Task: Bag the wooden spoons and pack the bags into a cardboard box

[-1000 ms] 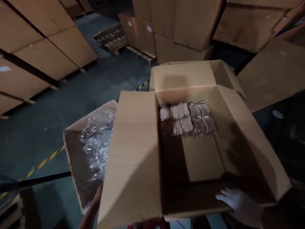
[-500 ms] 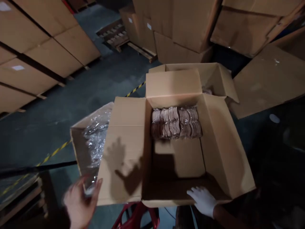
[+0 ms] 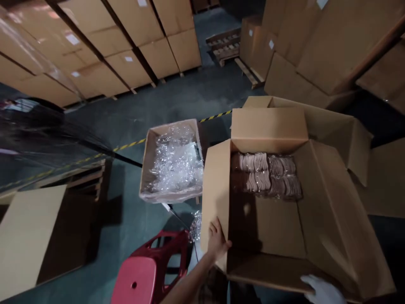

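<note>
Where cartons (image 3: 133,63) stack, dark floor (image 3: 177,97).

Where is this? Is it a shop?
It looks more like a warehouse. Big stacks of boxes stand on pallets, yellow-black tape marks the floor, and a left hand grips an open box being packed.

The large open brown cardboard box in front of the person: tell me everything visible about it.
The large open brown cardboard box is plain corrugated card, all four flaps folded outward. Inside, clear-wrapped packs of tan wavy pieces fill the far end; the near floor is bare. The bare left hand grips its left wall near the front corner; the white-gloved right hand rests on the near flap. Another open carton stands behind it.
</note>
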The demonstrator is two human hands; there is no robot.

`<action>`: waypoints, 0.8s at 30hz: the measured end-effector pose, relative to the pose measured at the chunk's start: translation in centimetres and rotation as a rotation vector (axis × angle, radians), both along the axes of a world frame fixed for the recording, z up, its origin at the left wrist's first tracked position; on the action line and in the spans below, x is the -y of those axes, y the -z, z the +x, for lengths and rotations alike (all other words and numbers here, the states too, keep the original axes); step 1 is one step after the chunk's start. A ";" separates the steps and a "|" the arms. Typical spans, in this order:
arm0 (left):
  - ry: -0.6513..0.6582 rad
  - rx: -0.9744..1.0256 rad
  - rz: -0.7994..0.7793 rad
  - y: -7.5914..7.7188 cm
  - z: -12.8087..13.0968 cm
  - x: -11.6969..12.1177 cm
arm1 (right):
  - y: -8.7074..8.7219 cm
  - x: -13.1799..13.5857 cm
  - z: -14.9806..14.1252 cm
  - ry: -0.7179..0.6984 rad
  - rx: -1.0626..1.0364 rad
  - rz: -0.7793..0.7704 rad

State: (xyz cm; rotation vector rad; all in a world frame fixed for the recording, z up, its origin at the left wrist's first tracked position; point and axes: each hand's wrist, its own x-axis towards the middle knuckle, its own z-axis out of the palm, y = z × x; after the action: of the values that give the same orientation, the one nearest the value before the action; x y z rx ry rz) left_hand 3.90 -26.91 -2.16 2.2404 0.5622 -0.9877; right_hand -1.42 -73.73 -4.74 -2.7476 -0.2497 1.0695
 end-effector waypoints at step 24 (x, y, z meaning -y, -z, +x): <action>-1.030 0.402 0.274 9.1 -11.0 -15.9 | -1.9 -13.6 -3.0 -0.136 -0.063 0.036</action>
State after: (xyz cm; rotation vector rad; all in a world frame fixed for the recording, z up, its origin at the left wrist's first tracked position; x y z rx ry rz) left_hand -7.10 -10.98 -11.28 1.8486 1.4914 0.0642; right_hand -4.42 -60.11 -2.84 -2.6930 -0.4478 1.1698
